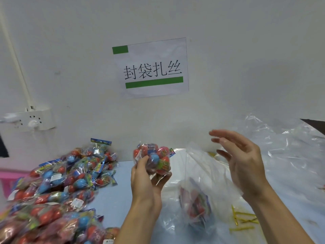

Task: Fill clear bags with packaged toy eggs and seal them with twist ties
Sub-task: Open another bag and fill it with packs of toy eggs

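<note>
The left hand (147, 175) grips a pack of toy eggs (153, 159); at 3 o'clock, the right hand (244, 159) is spread wide, holding nothing.

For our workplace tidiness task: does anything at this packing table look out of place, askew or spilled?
Mostly the yellow twist ties: they lie scattered and crossed on the table near the right wrist, not bundled. The wall sign appears tilted, possibly from the wide lens. The egg packs form a loose heap on the left.
</note>
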